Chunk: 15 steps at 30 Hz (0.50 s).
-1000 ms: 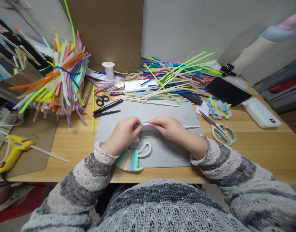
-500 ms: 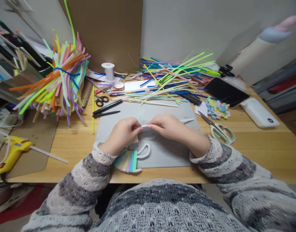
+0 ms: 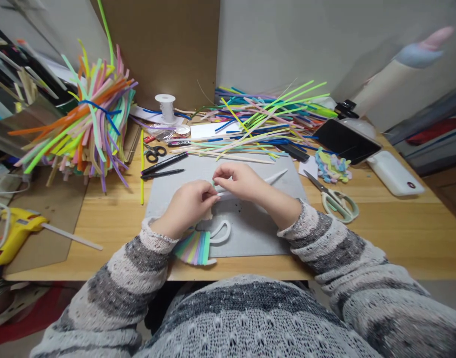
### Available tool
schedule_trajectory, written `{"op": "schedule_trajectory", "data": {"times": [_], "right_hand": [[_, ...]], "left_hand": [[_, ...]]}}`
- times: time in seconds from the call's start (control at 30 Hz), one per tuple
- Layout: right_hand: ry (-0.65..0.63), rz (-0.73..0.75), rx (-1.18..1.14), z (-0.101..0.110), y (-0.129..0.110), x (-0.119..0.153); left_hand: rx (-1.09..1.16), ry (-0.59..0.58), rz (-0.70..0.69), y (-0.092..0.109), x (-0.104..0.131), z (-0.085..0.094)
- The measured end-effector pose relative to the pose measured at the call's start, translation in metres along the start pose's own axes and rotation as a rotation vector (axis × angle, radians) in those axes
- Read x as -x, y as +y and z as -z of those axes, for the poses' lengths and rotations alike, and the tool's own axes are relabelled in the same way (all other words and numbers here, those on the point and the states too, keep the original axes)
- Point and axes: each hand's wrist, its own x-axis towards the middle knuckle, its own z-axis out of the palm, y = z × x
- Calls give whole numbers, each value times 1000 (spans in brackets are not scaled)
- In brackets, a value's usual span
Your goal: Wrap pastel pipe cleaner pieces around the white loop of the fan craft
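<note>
My left hand [image 3: 190,201] is closed, pinching a white pipe cleaner [image 3: 276,176] between thumb and fingertips. The white length runs right, passing beneath my right hand [image 3: 241,181] and emerging beyond the wrist. My right fingers are pinched together just above the left fingertips, on a thin pale green pipe cleaner [image 3: 213,184], mostly hidden by the fingers. Below the hands lies a striped pastel piece [image 3: 194,247] made of pipe cleaners side by side, with a white loop [image 3: 222,232] at its right. My left wrist and sleeve partly cover it.
A grey mat [image 3: 258,228] lies under the hands. Green-handled scissors [image 3: 336,200] rest to the right, black pens [image 3: 164,166] to the left. Loose pipe cleaners [image 3: 265,119] are heaped behind; a bundle [image 3: 86,124] stands left. A yellow glue gun [image 3: 15,231] lies far left.
My right hand has shifted left and up, from gripping the white pipe cleaner to pinching the green one by my left fingertips. The white pipe cleaner's far end has swung upward.
</note>
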Motion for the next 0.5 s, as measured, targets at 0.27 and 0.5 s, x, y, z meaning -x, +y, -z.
{"op": "schedule_trajectory", "data": {"times": [0.27,0.5], "right_hand": [[144,-58,21,-2,12,-6],[-11,-34,-159,0,6,-5]], "left_hand": [[12,-8,18,0,0,0],[0,-3,18,0,0,0]]}}
